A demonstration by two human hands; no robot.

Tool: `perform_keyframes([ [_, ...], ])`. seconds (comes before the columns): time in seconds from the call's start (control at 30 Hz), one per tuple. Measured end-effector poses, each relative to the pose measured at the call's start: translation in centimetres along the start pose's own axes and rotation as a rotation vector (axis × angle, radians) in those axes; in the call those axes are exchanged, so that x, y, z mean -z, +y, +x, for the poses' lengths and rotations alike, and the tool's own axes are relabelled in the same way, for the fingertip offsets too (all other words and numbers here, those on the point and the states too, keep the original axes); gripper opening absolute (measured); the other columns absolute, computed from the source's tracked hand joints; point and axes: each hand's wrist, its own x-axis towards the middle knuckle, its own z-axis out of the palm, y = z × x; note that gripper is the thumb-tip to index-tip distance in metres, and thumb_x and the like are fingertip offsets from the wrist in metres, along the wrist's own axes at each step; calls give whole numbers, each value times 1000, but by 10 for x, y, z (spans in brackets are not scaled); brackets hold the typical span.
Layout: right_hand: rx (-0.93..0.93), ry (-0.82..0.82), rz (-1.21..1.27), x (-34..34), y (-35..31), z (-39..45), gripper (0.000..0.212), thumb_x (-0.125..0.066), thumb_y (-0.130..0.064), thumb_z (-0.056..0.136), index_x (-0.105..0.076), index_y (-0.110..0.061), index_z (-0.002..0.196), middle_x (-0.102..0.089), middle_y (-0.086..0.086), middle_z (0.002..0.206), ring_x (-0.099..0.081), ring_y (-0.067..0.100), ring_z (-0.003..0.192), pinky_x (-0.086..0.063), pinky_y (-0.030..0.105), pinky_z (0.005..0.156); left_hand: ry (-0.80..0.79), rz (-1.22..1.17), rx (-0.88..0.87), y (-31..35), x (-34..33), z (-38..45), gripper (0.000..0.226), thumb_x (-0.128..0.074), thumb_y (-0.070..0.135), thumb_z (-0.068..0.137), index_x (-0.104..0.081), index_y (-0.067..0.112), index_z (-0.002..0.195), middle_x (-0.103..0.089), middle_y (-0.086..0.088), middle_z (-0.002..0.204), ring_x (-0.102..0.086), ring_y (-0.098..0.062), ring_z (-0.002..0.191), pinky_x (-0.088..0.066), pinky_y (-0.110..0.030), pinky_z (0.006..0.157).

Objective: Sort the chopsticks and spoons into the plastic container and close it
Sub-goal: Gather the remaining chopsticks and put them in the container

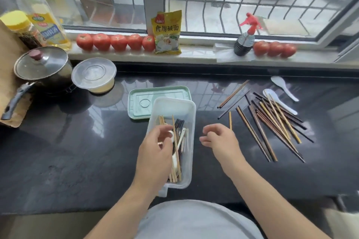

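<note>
A translucent white plastic container (186,108) stands open on the black counter, holding several chopsticks and a white spoon. Its pale green lid (139,101) lies flat just behind it. My left hand (155,151) hovers over the container's left side, fingers curled around a white spoon (171,134). My right hand (219,139) hangs just right of the container, fingers loosely curled and empty. A pile of several wooden chopsticks (272,122) lies spread on the counter to the right, with two white spoons (279,101) (283,87) at its far edge.
A lidded pot (42,68) and a clear round tub (93,75) stand at the back left, beside an oil bottle (42,15). Tomatoes (116,41), a yellow packet (168,33) and a spray bottle (244,39) line the windowsill.
</note>
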Motion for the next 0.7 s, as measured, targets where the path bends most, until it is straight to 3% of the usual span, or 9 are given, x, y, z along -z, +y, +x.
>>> perform_keyframes([
  [0.13,-210,198,172,66,67,-1,27,-45,3,95,-68,-10,98,-71,11,95,-72,19,76,-60,30,77,-438,-13,52,14,-64,-8,23,-53,18,95,-69,34,95,-71,8,83,-67,-12,85,-56,-36,87],
  [0.23,-330,219,152,105,141,-1,24,-48,4,95,-68,-9,96,-69,14,93,-65,20,69,-58,34,72,-708,351,19,11,-145,0,18,-51,24,97,-67,30,101,-67,13,86,-63,-7,87,-49,-25,78],
  [0.33,-420,177,72,149,184,8,22,-53,0,94,-70,-15,91,-71,12,92,-66,19,65,-58,39,75,-771,639,100,-8,-222,1,21,-45,29,98,-61,21,108,-69,2,108,-63,-22,100,-49,-32,83],
  [0.47,-317,164,-123,194,180,29,17,-54,-13,99,-66,-25,99,-70,0,91,-68,17,81,-57,39,74,-571,895,196,-39,-263,11,22,-41,39,104,-45,18,106,-60,-4,112,-61,-30,100,-50,-40,83],
  [0.57,-93,217,-322,207,166,72,17,-53,-16,100,-63,-25,110,-63,-5,106,-60,14,94,-48,29,78,-299,957,49,-54,-284,37,29,-44,48,103,-44,19,102,-53,-1,105,-61,-26,99,-51,-41,76],
  [0.7,114,307,-479,200,165,128,14,-59,-19,100,-63,-19,114,-56,-2,107,-56,18,101,-43,27,82,-72,1123,-223,-82,-307,54,35,-45,52,101,-41,20,89,-46,3,86,-63,-22,73,-29,-32,49],
])
